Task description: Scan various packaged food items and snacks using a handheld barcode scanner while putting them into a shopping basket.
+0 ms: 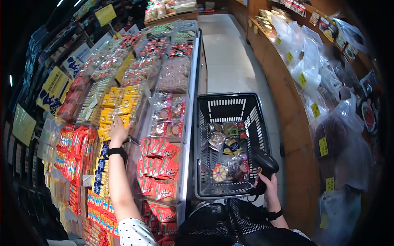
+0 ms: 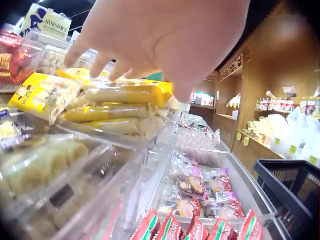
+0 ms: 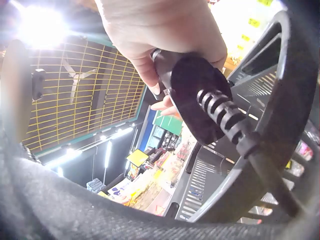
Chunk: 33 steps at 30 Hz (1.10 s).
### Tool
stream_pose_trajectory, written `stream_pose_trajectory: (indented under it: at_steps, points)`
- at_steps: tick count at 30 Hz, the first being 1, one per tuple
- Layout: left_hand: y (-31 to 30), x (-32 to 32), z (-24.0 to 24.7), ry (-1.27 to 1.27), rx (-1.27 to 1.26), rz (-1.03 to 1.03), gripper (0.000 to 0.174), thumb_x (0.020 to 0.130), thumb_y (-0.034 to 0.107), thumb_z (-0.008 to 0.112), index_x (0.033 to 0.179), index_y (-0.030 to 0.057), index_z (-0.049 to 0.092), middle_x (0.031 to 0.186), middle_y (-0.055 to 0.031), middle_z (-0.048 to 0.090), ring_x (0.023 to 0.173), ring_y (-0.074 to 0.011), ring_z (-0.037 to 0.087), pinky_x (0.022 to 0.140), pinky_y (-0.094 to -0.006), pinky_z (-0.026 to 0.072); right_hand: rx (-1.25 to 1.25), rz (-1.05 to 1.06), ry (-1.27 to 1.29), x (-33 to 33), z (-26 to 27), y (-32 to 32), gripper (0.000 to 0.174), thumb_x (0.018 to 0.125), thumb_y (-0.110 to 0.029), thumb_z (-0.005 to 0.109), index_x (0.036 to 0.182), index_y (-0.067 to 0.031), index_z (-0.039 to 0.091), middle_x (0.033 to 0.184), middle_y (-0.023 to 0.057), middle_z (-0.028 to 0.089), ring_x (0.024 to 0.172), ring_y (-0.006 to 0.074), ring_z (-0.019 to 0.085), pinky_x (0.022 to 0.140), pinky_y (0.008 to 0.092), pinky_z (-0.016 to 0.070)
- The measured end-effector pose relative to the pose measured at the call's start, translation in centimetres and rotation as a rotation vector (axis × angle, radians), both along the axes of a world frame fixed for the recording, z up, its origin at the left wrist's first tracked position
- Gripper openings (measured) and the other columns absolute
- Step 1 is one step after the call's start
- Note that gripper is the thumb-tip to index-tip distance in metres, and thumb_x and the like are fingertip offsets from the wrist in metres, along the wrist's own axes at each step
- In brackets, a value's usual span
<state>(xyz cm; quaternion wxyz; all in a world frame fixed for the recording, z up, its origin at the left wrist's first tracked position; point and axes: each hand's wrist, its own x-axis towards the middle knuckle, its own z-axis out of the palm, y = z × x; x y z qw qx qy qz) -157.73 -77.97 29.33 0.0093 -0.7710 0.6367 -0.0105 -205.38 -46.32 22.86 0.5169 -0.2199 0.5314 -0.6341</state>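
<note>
In the head view my left hand reaches over the display's left side, above yellow snack packets. The left wrist view shows its fingers spread and fairly straight, the tips right at the tops of the yellow packets. Nothing is gripped in it. My right hand is at the front right corner of a black shopping basket. It grips a black corded handheld scanner, whose ribbed cable runs down beside the basket in the right wrist view.
Several wrapped snacks lie in the basket. Around the left arm are red packets, blue-and-gold packets and clear bin dividers. A wooden shelf with plastic-bagged goods lines the right, across a tiled aisle.
</note>
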Motion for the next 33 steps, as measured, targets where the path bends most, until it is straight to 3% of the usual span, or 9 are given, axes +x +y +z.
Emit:
stream_pose_trajectory:
  at_steps: [2, 6, 9, 13, 16, 17, 21, 26, 33]
  points:
    - [0.7, 0.2, -0.4, 0.019, -0.042, 0.051, 0.081, 0.085, 0.061, 0.037, 0.141, 0.0068, 0.015, 0.146, -0.0162, 0.017, 0.133, -0.0373, 0.016, 0.102, -0.0588, 0.0165, -0.001, 0.000, 0.003, -0.5, -0.3, -0.4, 0.030, 0.080, -0.010, 0.058, 0.106, -0.0017, 0.045, 0.075, 0.0071, 0.056, 0.061, 0.0139, 0.056, 0.058, 0.0266, 0.0474]
    - [0.3, 0.8, -2.5, 0.369, -0.734, 0.538, 0.081, 0.087, 0.056, 0.038, 0.139, -0.0014, 0.013, 0.143, -0.0267, 0.013, 0.134, -0.0387, 0.009, 0.103, -0.0567, 0.0140, 0.048, -0.070, 0.001, -1.3, -0.6, 0.8, 0.028, 0.080, -0.010, 0.058, 0.104, -0.0016, 0.046, 0.071, 0.0070, 0.055, 0.060, 0.0141, 0.056, 0.056, 0.0259, 0.0465]
    - [1.2, 3.0, -1.6, 0.422, -0.491, 0.849, 0.082, 0.080, 0.044, 0.050, 0.137, -0.0025, 0.013, 0.143, -0.0275, 0.011, 0.134, -0.0393, 0.007, 0.102, -0.0592, 0.0153, 0.062, -0.057, 0.031, -1.5, -0.8, 1.2, 0.027, 0.080, -0.010, 0.058, 0.103, -0.0022, 0.046, 0.070, 0.0067, 0.054, 0.059, 0.0141, 0.055, 0.055, 0.0257, 0.0462]
    - [2.7, 6.2, -0.9, 0.357, -0.393, 0.735, 0.081, 0.076, 0.042, 0.054, 0.135, -0.0013, 0.020, 0.142, -0.0217, 0.019, 0.134, -0.0374, 0.007, 0.099, -0.0651, 0.0127, 0.045, -0.077, 0.049, -0.9, -0.6, 0.9, 0.028, 0.081, -0.010, 0.059, 0.104, -0.0026, 0.045, 0.069, 0.0064, 0.053, 0.058, 0.0137, 0.054, 0.053, 0.0256, 0.0457]
    - [2.7, 11.3, -1.6, 0.701, -0.132, 0.469, 0.062, 0.070, 0.043, 0.058, 0.113, -0.0012, 0.055, 0.120, -0.0231, 0.052, 0.118, -0.0325, 0.046, 0.099, -0.0434, 0.0322, 0.042, -0.096, 0.032, 0.0, -0.4, 0.4, 0.028, 0.080, -0.010, 0.059, 0.104, -0.0025, 0.045, 0.069, 0.0064, 0.053, 0.057, 0.0138, 0.054, 0.053, 0.0256, 0.0457]
    - [3.2, 11.1, -2.2, 0.563, -0.254, 0.479, 0.049, 0.070, 0.041, 0.058, 0.097, 0.0008, 0.065, 0.103, -0.0226, 0.061, 0.103, -0.0316, 0.057, 0.094, -0.0355, 0.0387, 0.038, -0.087, 0.051, 0.2, -0.5, 0.3, 0.028, 0.080, -0.010, 0.059, 0.104, -0.0024, 0.044, 0.070, 0.0064, 0.053, 0.057, 0.0141, 0.054, 0.053, 0.0258, 0.0455]
    - [4.5, 12.1, -2.0, 0.378, -0.155, 0.603, 0.081, 0.069, 0.050, 0.062, 0.129, -0.0005, 0.039, 0.132, -0.0236, 0.039, 0.125, -0.0369, 0.034, 0.100, -0.0471, 0.0298, -0.001, -0.074, 0.051, 1.6, -0.4, -0.4, 0.028, 0.081, -0.009, 0.058, 0.105, -0.0030, 0.045, 0.071, 0.0063, 0.054, 0.057, 0.0138, 0.053, 0.052, 0.0257, 0.0446]
    - [5.3, 9.4, 0.9, 0.218, 0.093, 0.460, 0.121, 0.051, 0.059, 0.076, 0.139, 0.0043, 0.014, 0.137, -0.0231, 0.030, 0.131, -0.0364, 0.018, 0.102, -0.0567, 0.0157, 0.025, -0.023, 0.126, 3.2, 0.3, -1.4, 0.027, 0.082, -0.012, 0.056, 0.105, -0.0040, 0.044, 0.067, 0.0053, 0.052, 0.055, 0.0128, 0.052, 0.050, 0.0241, 0.0443]
    - [3.2, 9.9, -1.1, 0.196, -0.065, 0.398, 0.117, 0.048, 0.051, 0.079, 0.135, -0.0010, 0.020, 0.131, -0.0231, 0.038, 0.128, -0.0339, 0.028, 0.101, -0.0629, 0.0062, -0.002, 0.014, 0.192, 4.0, 0.1, -2.1, 0.025, 0.081, -0.013, 0.057, 0.101, -0.0033, 0.045, 0.063, 0.0057, 0.053, 0.050, 0.0137, 0.052, 0.048, 0.0243, 0.0435]
